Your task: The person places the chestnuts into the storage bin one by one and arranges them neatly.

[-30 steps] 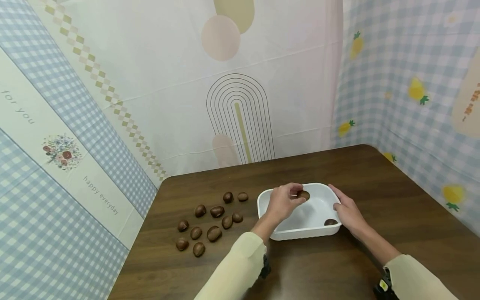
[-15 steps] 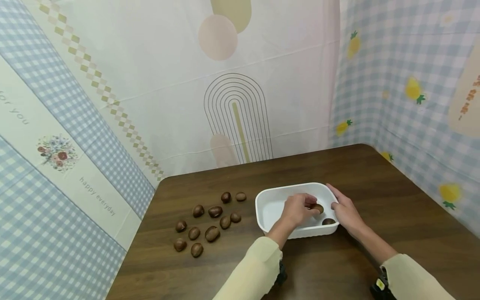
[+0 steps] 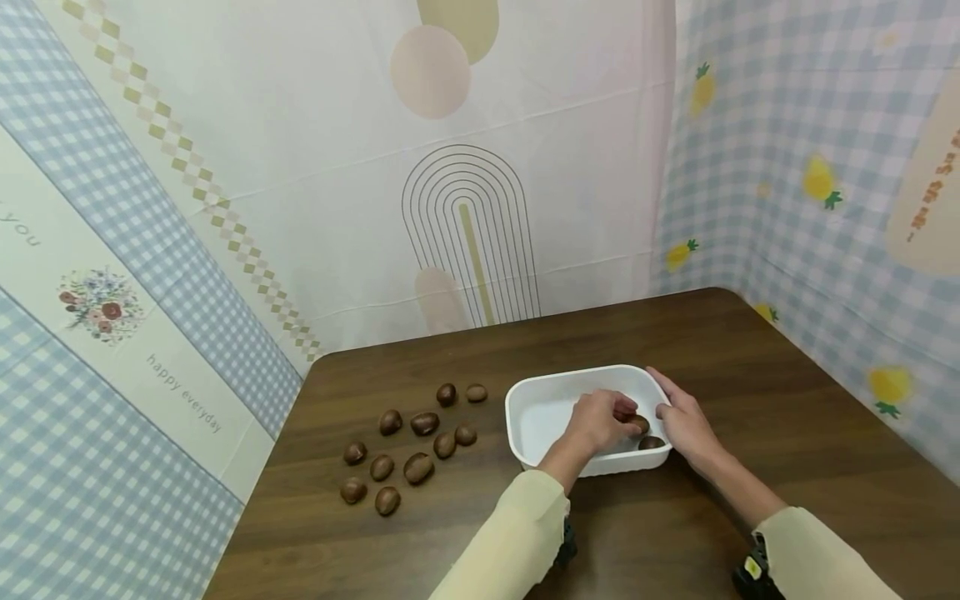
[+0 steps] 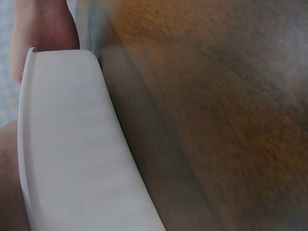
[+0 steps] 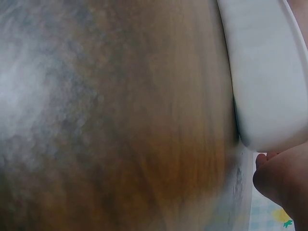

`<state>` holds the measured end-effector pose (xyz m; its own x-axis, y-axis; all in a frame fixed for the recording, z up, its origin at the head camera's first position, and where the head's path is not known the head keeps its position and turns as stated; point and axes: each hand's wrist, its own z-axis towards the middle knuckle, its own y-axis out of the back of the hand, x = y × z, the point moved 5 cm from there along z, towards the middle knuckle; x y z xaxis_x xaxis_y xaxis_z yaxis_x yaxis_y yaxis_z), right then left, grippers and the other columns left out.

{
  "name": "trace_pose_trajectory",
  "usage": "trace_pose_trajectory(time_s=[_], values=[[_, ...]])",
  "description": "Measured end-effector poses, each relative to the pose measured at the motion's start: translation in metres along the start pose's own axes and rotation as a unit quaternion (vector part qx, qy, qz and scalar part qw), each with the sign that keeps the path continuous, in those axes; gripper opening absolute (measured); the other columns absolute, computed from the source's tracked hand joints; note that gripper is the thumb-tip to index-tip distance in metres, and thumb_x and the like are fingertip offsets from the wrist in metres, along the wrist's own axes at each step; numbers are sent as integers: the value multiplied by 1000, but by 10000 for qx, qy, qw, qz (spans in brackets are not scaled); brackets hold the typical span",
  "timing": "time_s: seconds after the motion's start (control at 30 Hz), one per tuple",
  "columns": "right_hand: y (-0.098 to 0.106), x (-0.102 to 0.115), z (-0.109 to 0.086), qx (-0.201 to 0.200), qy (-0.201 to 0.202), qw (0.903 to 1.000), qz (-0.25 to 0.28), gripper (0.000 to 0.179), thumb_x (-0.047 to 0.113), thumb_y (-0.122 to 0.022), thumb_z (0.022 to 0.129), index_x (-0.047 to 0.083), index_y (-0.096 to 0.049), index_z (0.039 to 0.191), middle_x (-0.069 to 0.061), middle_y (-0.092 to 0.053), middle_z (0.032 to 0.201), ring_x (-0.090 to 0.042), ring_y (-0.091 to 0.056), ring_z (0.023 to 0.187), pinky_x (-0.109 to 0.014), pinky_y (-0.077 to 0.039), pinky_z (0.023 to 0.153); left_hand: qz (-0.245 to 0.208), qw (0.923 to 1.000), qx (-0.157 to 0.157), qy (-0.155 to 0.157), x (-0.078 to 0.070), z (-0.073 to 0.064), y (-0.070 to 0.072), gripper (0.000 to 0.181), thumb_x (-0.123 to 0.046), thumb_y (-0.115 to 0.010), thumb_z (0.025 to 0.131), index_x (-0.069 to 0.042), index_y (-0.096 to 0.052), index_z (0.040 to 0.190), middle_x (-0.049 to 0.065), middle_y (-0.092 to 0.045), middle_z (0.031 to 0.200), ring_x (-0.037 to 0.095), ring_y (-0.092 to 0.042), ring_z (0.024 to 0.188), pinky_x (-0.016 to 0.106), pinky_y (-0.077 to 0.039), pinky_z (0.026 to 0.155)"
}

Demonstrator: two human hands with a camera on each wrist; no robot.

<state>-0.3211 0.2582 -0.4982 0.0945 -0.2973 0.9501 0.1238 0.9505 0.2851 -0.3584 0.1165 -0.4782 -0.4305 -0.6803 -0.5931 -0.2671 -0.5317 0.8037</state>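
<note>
A white plastic tray (image 3: 536,421) stands on the table, with its outer wall (image 4: 72,134) filling much of the left wrist view. My left hand (image 3: 598,419) reaches inside, low over its right half, with thumb and fingers around a brown chestnut (image 3: 639,424). Right beside that one, another chestnut (image 3: 651,443) lies in the near right corner. My right hand (image 3: 688,423) grips the tray's right rim, thumb on top; in the right wrist view this hand (image 5: 281,178) shows at the tray's end. The left fingertips are partly hidden.
Several loose chestnuts (image 3: 418,468) are scattered on the dark wooden table (image 3: 600,333) left of the tray. Behind the table hangs a white patterned cloth (image 3: 337,208), and a checked cloth (image 3: 810,250) hangs at the right.
My left hand has moved right and down into the tray with the chestnut, which now sits beside the other one. The right hand has kept its hold on the rim.
</note>
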Motion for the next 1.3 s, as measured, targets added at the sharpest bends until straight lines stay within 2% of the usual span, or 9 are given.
trace_pose_trajectory(time_s=[0.6, 0.77, 0.93, 1.07, 1.17, 1.3], values=[[0, 3, -2, -45, 47, 9998, -172, 74, -13, -40, 91, -5, -30, 164, -31, -32, 166, -41, -38, 143, -12, -32, 91, -221, 9990, 331, -222, -4, -2, -3, 26, -15, -79, 97, -14, -80, 123, -10, -80, 108, -5, -70, 102, 12, -45, 96], [1, 3, -3, -81, 78, 9996, -270, 74, -12, -41, 91, -5, -31, 163, -31, -34, 165, -40, -42, 138, -12, -33, 90, -162, 9985, 435, -294, -4, -3, 3, 28, -15, -77, 99, -13, -78, 127, -9, -79, 113, -3, -70, 104, 11, -47, 93], [0, 1, -4, -28, 11, 9993, -367, 74, -12, -41, 91, -4, -30, 164, -29, -32, 166, -40, -40, 140, -20, -34, 97, -285, 9963, 453, -671, 1, -5, 25, 28, -14, -72, 102, -9, -76, 130, -4, -79, 118, 0, -70, 105, 11, -49, 89], [0, 0, -3, 59, -88, 9992, -376, 75, -11, -40, 92, -3, -26, 166, -29, -28, 168, -45, -33, 149, -42, -34, 114, -792, 9910, 279, -1045, 8, -9, 54, 26, -9, -70, 104, -4, -76, 128, 2, -79, 119, 5, -72, 105, 14, -52, 90], [0, 0, -2, 88, -127, 9994, -322, 76, -12, -38, 92, -4, -23, 166, -29, -25, 169, -47, -28, 152, -57, -28, 121, -1151, 9876, 35, -1066, 21, -12, 78, 25, -8, -70, 104, -4, -76, 128, 3, -78, 120, 6, -72, 104, 17, -55, 88], [0, 2, -2, 98, -112, 9995, -263, 76, -13, -37, 92, -4, -22, 166, -29, -22, 170, -49, -26, 153, -60, -25, 122, -1344, 9865, -365, -865, 46, -15, 109, 25, -8, -69, 104, -7, -76, 128, 1, -77, 122, 9, -71, 108, 22, -57, 90]])
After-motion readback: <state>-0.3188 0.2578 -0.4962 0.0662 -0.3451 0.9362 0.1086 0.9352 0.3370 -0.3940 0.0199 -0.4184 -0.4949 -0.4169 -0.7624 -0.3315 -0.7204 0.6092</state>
